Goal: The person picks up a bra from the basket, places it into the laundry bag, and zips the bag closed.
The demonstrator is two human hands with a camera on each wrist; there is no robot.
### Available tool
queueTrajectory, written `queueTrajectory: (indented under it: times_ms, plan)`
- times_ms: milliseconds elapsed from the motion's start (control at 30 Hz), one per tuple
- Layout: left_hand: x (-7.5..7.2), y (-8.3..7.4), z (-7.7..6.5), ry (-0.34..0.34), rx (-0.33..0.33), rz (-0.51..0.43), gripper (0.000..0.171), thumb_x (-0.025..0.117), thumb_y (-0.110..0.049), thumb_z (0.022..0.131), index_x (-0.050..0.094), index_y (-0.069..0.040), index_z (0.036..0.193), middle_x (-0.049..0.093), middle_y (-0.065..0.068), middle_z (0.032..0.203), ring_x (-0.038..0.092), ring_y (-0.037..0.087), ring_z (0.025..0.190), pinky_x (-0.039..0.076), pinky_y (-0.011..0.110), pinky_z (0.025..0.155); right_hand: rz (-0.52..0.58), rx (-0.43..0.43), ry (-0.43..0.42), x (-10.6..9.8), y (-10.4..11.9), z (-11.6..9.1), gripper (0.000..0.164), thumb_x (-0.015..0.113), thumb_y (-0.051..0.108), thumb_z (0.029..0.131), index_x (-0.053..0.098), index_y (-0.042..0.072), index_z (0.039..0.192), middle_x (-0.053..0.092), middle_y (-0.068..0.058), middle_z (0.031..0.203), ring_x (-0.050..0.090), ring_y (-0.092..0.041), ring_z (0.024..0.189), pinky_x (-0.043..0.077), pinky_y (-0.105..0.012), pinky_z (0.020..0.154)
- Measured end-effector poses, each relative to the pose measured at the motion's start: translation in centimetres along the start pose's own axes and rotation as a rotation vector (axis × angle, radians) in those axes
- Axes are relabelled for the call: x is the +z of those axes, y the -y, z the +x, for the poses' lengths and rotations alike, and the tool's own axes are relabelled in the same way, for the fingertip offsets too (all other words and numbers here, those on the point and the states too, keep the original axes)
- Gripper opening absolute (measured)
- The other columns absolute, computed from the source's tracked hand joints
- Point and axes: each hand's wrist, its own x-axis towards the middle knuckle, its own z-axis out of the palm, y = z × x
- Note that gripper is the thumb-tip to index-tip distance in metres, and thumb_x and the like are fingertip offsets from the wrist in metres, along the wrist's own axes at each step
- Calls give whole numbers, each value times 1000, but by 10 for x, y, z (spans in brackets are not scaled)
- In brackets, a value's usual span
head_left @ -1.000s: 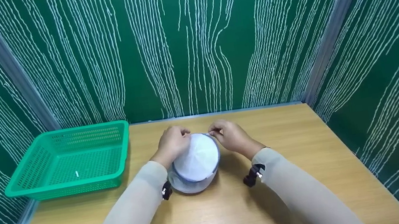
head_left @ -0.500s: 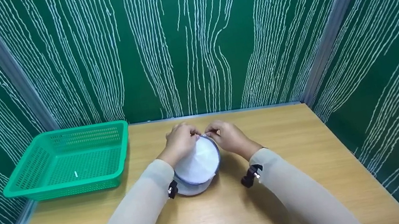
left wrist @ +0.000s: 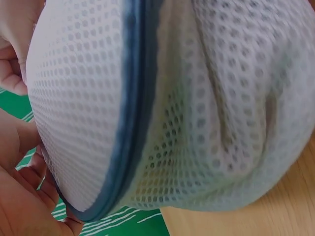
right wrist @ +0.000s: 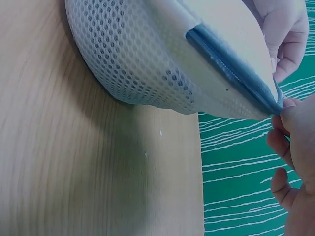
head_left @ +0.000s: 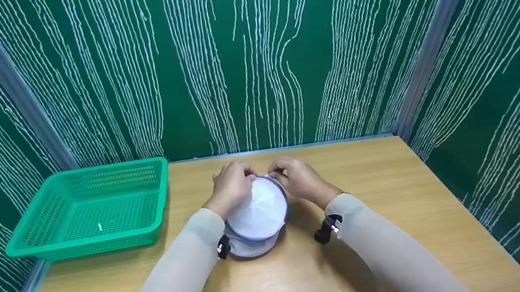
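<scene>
A white mesh laundry bag (head_left: 259, 210) with a blue zipper band (left wrist: 135, 98) round its rim stands on the table, its round top tilted toward me. My left hand (head_left: 232, 185) pinches the bag's far edge, thumb and fingers curled against the white top. Close beside it, my right hand (head_left: 297, 176) pinches the far end of the zipper band between thumb and finger, as the right wrist view shows up close. Below the band the mesh side (right wrist: 142, 59) bulges and folds softly. The zipper slider is hidden.
A green plastic basket (head_left: 161, 200) stands at the left of the wooden table (head_left: 279, 286), with a small white piece (head_left: 100, 227) in it. Green panels with white wavy lines (head_left: 259, 64) enclose the back and sides.
My left hand has moved right along the far edge toward the right hand, then slightly back left. The bag's top has shifted slightly with it. The right hand stays almost in place.
</scene>
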Motion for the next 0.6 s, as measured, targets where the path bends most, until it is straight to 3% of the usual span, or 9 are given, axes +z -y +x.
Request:
queueTrajectory:
  times_ms: [600]
  plan:
    - [-5, 11, 1, -23, -54, -42, 13, 69, -18, 112, 82, -19, 109, 81, 2, 121, 71, 29, 125, 38, 62, 127, -11, -23, -12, -4, -4, 2, 8, 74, 7, 109, 82, 9, 112, 82, -11, 116, 79, -30, 112, 66, -46, 103]
